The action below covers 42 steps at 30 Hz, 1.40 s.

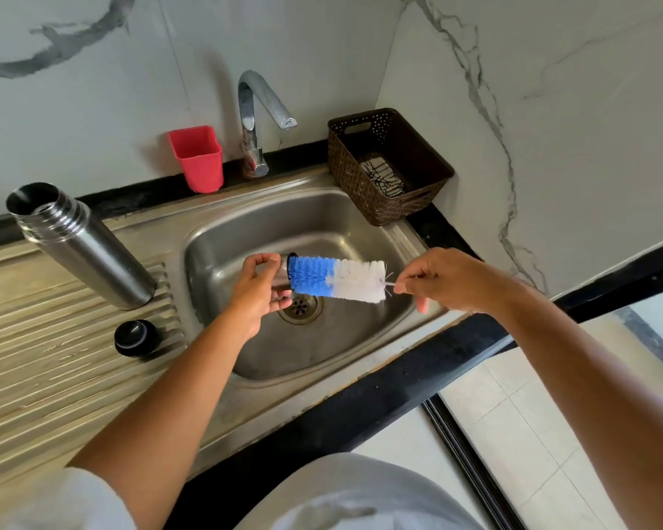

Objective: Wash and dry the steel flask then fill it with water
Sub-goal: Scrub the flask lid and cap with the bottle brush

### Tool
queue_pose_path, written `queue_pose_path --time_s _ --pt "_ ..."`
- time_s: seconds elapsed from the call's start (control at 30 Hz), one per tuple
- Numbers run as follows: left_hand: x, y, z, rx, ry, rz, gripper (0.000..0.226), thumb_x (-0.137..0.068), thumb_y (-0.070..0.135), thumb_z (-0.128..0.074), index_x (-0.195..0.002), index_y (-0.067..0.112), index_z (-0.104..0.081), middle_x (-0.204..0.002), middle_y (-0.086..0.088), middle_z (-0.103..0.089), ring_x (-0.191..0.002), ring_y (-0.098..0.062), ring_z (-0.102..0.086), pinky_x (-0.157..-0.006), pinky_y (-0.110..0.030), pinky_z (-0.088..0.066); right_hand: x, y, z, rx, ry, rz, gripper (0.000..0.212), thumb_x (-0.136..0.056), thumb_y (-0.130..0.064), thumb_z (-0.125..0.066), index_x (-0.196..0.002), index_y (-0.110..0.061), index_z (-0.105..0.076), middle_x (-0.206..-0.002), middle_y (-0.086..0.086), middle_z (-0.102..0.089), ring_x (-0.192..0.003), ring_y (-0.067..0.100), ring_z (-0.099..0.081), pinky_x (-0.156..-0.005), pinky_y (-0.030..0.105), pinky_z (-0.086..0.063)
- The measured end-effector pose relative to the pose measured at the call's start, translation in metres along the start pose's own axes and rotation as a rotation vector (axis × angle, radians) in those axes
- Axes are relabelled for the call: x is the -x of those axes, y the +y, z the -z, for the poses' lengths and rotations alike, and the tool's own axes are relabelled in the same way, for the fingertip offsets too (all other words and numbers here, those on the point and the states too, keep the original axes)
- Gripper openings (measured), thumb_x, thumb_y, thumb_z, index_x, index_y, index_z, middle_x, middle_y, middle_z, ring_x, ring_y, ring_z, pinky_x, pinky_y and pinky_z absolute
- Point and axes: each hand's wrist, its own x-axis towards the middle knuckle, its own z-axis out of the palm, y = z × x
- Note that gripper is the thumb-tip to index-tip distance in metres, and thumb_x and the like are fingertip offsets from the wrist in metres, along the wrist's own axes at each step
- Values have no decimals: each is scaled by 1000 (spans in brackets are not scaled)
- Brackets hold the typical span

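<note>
As hands (259,290) (439,281) hold cup (283,270) and brush (335,279), flask (85,246) leftward

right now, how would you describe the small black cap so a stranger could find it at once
Find the ribbed drainboard left of the sink basin, where the tall steel flask stands open. The black cap sits on the ribs just nearer the person than the flask. It is the only squat, dark, round thing there.

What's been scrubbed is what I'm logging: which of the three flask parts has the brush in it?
The steel cap in the left hand: the brush enters it, blue end first. The flask and the black stopper stand on the drainboard, untouched.
</note>
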Motion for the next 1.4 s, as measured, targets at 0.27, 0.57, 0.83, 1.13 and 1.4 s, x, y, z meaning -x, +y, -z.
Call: queue_pose_path --time_s 0.27,0.57,0.83,1.13,1.4 --pt "-6 3 18 189 129 212 35 -103 46 -60 -123 17 -59 -99 -9 -65 -76 -21 -63 -71 -37 -61 26 -14 -12 535 378 45 17 -101 -43 -64 -114 -38 -74 -98 -18 -71 -80 4 -64 -66 25 -50" --pt "-1 -13 20 433 20 377 28 -96 23 -73 -114 9 -58 -126 -24 -60 -114 -38 -66 -99 -51 -56 24 -17 -46 104 224 -65 17 -106 -17 -51 -107 -27 -65 -89 -4 -72 -61 4 -63 -49 20 -49" --pt "4 -12 -8 370 60 249 33 -108 29 -55 -135 11 -49 -120 -12 -63 -108 -37 -68 -87 -47 -60 22 -59 -76 320 315 -49 36 -108 -20 -42 -130 -29 -69 -112 -6 -74 -86 11 -70 -70 28 -56" --pt "5 -12 8 292 29 204 25 -106 32 -58 -126 18 -52 -128 -17 -61 -107 -36 -69 -92 -51 -59 9 -63 -66 347 387 -160 37 -101 -24 -44 -127 -32 -68 -112 -1 -74 -87 23 -66 -69 32 -52" --pt "28 -19 -8 149 -173 106 9 -110 25 -52 -109 19 -59 -119 -14 -68 -109 -33 -72 -94 -51 -60 -8 -79 -71 349 351 -190 35 -97 -20 -48 -123 -30 -70 -114 2 -74 -95 28 -71 -80 42 -62"
